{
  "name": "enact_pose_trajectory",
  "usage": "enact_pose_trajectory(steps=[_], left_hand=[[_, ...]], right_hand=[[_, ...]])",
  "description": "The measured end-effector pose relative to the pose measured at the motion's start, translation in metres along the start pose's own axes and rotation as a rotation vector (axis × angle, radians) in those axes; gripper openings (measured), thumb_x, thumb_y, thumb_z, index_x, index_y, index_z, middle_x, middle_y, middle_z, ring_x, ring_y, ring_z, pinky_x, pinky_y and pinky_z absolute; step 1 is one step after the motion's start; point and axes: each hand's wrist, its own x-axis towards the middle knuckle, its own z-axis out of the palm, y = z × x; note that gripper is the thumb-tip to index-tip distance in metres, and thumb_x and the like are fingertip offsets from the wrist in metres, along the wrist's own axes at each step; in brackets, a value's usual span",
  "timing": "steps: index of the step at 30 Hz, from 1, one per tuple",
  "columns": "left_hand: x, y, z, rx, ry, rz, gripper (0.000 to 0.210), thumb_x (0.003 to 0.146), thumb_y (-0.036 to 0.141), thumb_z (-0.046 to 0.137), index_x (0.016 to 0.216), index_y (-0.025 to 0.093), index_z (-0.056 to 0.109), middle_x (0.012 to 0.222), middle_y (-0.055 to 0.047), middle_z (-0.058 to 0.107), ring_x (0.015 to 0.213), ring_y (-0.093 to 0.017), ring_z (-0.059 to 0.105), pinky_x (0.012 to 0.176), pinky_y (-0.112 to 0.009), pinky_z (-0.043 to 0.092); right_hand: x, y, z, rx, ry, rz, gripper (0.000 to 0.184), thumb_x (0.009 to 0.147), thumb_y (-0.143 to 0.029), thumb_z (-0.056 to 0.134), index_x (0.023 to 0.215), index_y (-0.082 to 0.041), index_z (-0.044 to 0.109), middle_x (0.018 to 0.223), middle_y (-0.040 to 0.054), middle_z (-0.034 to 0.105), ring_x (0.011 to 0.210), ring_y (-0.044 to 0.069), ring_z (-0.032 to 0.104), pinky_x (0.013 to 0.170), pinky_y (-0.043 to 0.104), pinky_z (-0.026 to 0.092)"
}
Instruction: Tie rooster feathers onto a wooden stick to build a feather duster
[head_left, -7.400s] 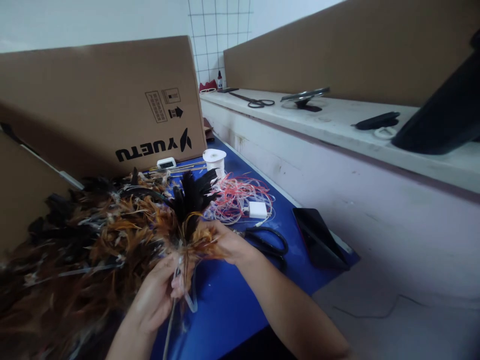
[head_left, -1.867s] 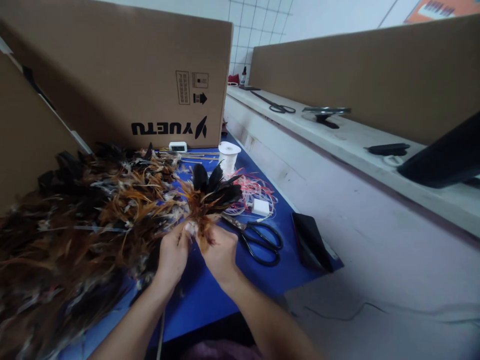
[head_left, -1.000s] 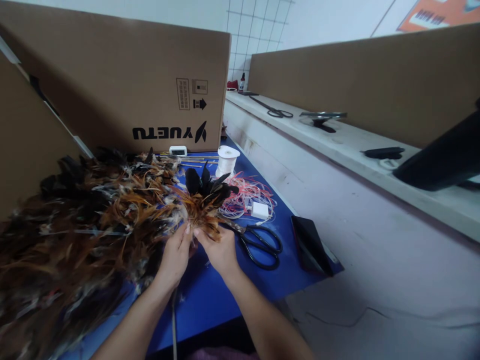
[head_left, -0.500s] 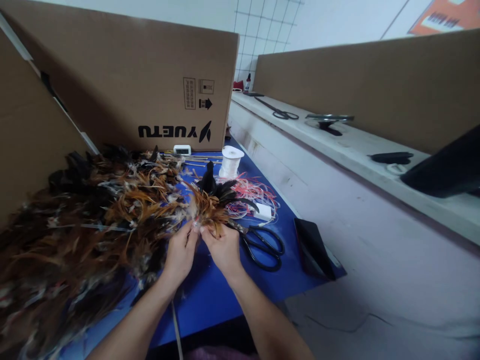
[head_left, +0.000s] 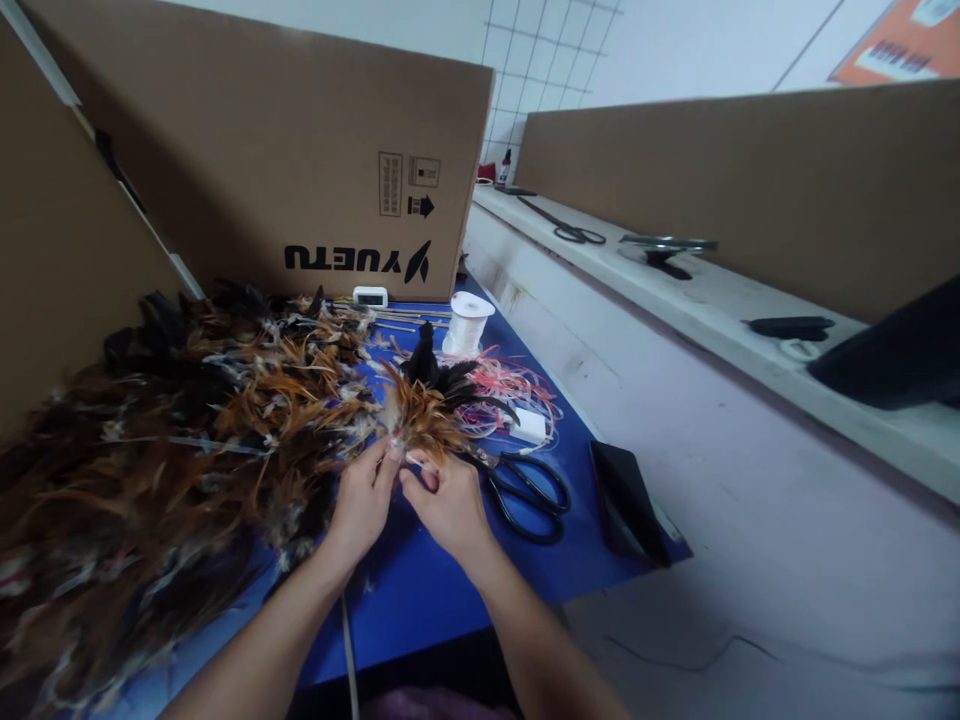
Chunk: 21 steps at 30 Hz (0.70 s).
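— Fingers [head_left: 391, 462] first: what are they doing?

— Both sets are pinched together on the base of a small feather bundle [head_left: 427, 415]. The left hand [head_left: 362, 500] and right hand [head_left: 450, 503] meet thumb to thumb just above the blue worktop [head_left: 427, 590], each clamped on the bundle's quill end.

— Then from the biggest thing down?

— A tall cardboard box [head_left: 262, 160], smooth brown board printed with an upside-down YUETU, stands at the back. Left of the hands sprawls a feather pile [head_left: 165, 440], shaggy and tangled, rust-orange mixed with black and bits of white down. To the right runs a pale, scuffed ledge [head_left: 675, 290] backed by another cardboard panel.

— And the smaller pieces?

— A flat black pouch [head_left: 626, 500] lies at the worktop's right edge. Black-handled scissors [head_left: 529, 485] lie just beside the right hand. Behind them is a loose heap of pink and white plastic strips [head_left: 506, 385], thin and glossy, with a white spool [head_left: 466, 322] of thread standing upright near the box.

— How does the bundle itself look?

— Fan-shaped: soft orange-brown barbs low down, stiff glossy black plumes sticking up at the far end, white fluff where the fingers grip.
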Motion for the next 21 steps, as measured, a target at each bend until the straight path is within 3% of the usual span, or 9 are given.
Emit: enact_pose_trajectory(steps=[5,10,16,18,21], left_hand=[[0.001,0.001,-0.001,0.069,-0.015,0.016,0.038,0.088,0.040,0.044,0.107,0.016,0.065,0.099,-0.008,0.070,0.084,-0.021,0.062,0.077,-0.029,0.045],[0.001,-0.001,-0.001,0.091,-0.022,-0.040,0.038,0.088,0.039,0.042,0.106,0.015,0.065,0.087,-0.007,0.070,0.070,-0.018,0.060,0.064,-0.027,0.044],[0.001,-0.001,-0.001,0.024,-0.001,-0.034,0.033,0.087,0.036,0.045,0.102,0.016,0.067,0.062,-0.002,0.062,0.059,-0.016,0.055,0.057,-0.024,0.042],[0.000,0.000,0.000,-0.036,0.002,-0.042,0.033,0.085,0.038,0.047,0.101,0.017,0.067,0.058,-0.001,0.060,0.057,-0.016,0.053,0.056,-0.024,0.042],[-0.002,0.003,0.000,-0.070,-0.013,-0.044,0.033,0.084,0.040,0.048,0.098,0.017,0.068,0.057,-0.001,0.058,0.053,-0.015,0.051,0.053,-0.024,0.040]], right_hand=[[0.001,0.003,0.007,0.166,-0.025,0.115,0.010,0.072,-0.028,0.059,0.071,-0.019,0.059,0.054,-0.0057,0.045,0.047,0.008,0.035,0.049,0.021,0.034],[0.004,0.004,0.010,0.433,-0.086,0.237,0.018,0.073,-0.034,0.061,0.071,-0.017,0.055,0.061,-0.0028,0.052,0.051,0.008,0.044,0.051,0.021,0.039],[0.013,0.000,0.006,0.729,-0.141,0.345,0.021,0.062,-0.029,0.071,0.066,-0.016,0.055,0.062,-0.0032,0.053,0.056,0.009,0.048,0.058,0.023,0.044],[0.015,0.000,0.004,0.795,-0.172,0.334,0.021,0.064,-0.030,0.070,0.065,-0.016,0.055,0.064,-0.0022,0.055,0.060,0.011,0.052,0.063,0.025,0.046],[0.015,0.001,0.003,0.721,-0.188,0.250,0.013,0.072,-0.028,0.064,0.068,-0.017,0.058,0.065,-0.0013,0.058,0.063,0.012,0.054,0.064,0.026,0.047]])
